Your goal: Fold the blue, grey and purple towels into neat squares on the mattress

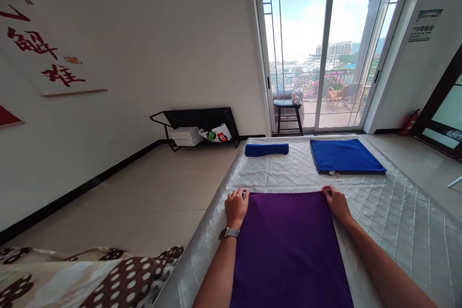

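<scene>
A purple cloth lies smooth on the silver quilted mattress, its near part cut off by the bottom of the view. My left hand pinches its far left corner; a watch sits on that wrist. At the far right corner, my right hand grips the edge between thumb and fingers. Beyond the hands are a rolled blue cloth on the left and a folded blue cloth with a small white tag on the right.
Left of the mattress, a patterned brown and cream blanket shows at the bottom. A black rack with a white box stands by the wall. A dark stool is near the sliding glass door; a fire extinguisher stands right.
</scene>
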Tool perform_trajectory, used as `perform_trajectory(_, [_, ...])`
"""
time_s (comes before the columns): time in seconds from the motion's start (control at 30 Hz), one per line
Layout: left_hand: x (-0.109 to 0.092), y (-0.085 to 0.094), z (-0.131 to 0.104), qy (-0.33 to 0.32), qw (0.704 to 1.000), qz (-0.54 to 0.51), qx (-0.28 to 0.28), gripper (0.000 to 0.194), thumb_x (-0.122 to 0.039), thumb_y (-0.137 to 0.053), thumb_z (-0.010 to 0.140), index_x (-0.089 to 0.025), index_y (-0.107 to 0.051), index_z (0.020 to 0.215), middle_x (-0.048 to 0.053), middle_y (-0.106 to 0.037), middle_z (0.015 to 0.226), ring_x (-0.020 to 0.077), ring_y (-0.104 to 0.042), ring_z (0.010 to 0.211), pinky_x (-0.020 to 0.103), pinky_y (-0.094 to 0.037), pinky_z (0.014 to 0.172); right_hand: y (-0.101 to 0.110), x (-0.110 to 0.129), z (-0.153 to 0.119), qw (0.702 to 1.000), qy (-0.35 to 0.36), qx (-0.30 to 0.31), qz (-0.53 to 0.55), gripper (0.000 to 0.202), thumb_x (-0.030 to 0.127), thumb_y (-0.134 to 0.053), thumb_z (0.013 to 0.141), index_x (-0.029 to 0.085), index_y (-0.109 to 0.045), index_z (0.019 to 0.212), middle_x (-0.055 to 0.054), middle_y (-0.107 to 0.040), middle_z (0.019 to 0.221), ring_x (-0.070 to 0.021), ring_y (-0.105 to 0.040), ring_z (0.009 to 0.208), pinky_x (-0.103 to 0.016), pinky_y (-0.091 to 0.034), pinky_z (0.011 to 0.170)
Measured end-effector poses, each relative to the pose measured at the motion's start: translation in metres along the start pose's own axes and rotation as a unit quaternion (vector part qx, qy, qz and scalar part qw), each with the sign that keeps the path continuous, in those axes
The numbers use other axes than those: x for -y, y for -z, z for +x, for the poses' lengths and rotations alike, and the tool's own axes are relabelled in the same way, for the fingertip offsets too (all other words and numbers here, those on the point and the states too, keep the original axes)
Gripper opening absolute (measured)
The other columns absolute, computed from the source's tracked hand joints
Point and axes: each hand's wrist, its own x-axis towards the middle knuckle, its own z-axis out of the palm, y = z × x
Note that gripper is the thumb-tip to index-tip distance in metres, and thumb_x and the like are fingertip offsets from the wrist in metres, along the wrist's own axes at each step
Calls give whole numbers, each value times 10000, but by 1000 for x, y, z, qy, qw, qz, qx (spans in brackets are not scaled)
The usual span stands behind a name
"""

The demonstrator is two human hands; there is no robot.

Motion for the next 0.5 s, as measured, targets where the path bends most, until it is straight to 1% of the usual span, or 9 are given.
perform_trajectory(0.07, [-1, 4, 3, -21, 1000, -4, 2, 335, -342, -431, 980, -167, -688, 1106, 141, -700, 1113, 298, -619, 1029, 417, -471, 908, 1, 1, 0, 1000, -4, -2, 0, 232, 338, -510, 929, 232, -696, 1021, -57, -770, 937, -230, -721, 913, -301, -490, 798])
perform_trajectory(0.13, [-6, 8, 5, -62, 998, -12, 19, 370, -341, -379, 1000, -170, -690, 1107, 131, -695, 1154, 270, -614, 1080, 393, -451, 971, 2, 2, 1, 1000, -6, -1, 2, 236, 335, -506, 933, 234, -687, 1046, -48, -770, 919, -225, -722, 901, -301, -489, 803])
perform_trajectory(0.2, [-14, 8, 4, -117, 991, -22, 52, 383, -379, -371, 1009, -207, -695, 1118, 87, -692, 1208, 225, -610, 1132, 334, -436, 1009, 3, 4, 1, 1000, -9, 1, 6, 242, 339, -509, 934, 233, -676, 1072, -40, -767, 889, -216, -724, 862, -296, -490, 789])
perform_trajectory(0.27, [-24, 3, -1, -166, 982, -26, 91, 391, -447, -405, 998, -248, -676, 1196, 51, -660, 1309, 206, -582, 1215, 310, -424, 1038, 3, 6, -1, 1000, -10, 7, 6, 253, 349, -547, 916, 224, -662, 1103, -40, -760, 874, -209, -720, 824, -286, -489, 764])
perform_trajectory(0.33, [-33, -6, -8, -193, 974, -19, 120, 446, -483, -422, 986, -253, -613, 1318, 59, -577, 1434, 235, -506, 1328, 360, -388, 1095, 3, 9, -2, 1000, -5, 15, -3, 280, 337, -589, 888, 213, -647, 1133, -43, -749, 879, -209, -711, 825, -280, -486, 754])
perform_trajectory(0.4, [-38, -14, -14, -202, 970, -7, 138, 500, -467, -400, 994, -227, -531, 1414, 89, -486, 1516, 274, -416, 1408, 442, -326, 1149, 4, 11, -4, 1000, -1, 19, -14, 285, 294, -593, 874, 214, -637, 1144, -38, -736, 883, -207, -702, 851, -278, -480, 767])
perform_trajectory(0.5, [-40, -21, -18, -204, 968, 7, 147, 515, -425, -363, 1010, -219, -459, 1472, 104, -411, 1564, 294, -340, 1454, 507, -254, 1182, 3, 12, -6, 1000, -1, 15, -17, 256, 240, -544, 882, 227, -641, 1119, -24, -728, 885, -197, -695, 860, -273, -476, 773])
